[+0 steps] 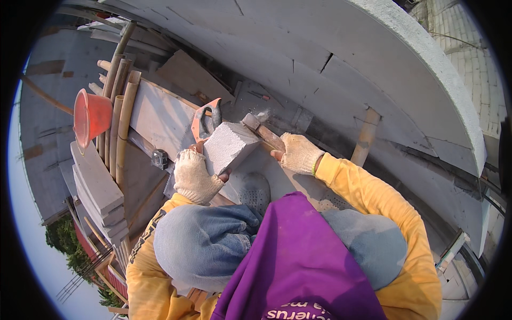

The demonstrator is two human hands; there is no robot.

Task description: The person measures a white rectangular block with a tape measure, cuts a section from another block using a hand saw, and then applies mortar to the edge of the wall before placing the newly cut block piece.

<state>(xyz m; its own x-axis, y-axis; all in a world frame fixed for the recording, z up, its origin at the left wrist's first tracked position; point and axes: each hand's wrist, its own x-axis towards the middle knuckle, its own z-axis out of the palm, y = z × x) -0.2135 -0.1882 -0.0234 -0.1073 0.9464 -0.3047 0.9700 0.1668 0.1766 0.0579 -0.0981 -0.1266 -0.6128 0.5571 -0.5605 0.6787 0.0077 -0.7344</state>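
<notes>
My left hand [194, 176], in a knitted cream work glove with bare fingertips, grips the near left side of a pale aerated concrete block [228, 146]. The block is tilted, and its rough, broken-looking face points up. My right hand [300, 153], gloved the same way, is closed around the wooden handle of a hammer [271, 137]. The hammer's blunt metal head lies just beyond the block's far right corner; whether they touch I cannot tell. Behind the block rests a handsaw [205, 120] with an orange and black handle. A small black tape measure [159, 158] sits left of my left hand.
A red bucket [96, 118] hangs or stands by upright bamboo poles [121, 117] on the left, above stacked grey blocks [98, 184]. A long grey block wall [341, 58] rises ahead and to the right. A bamboo post [366, 137] stands against it. My shoes and knees are close below the block.
</notes>
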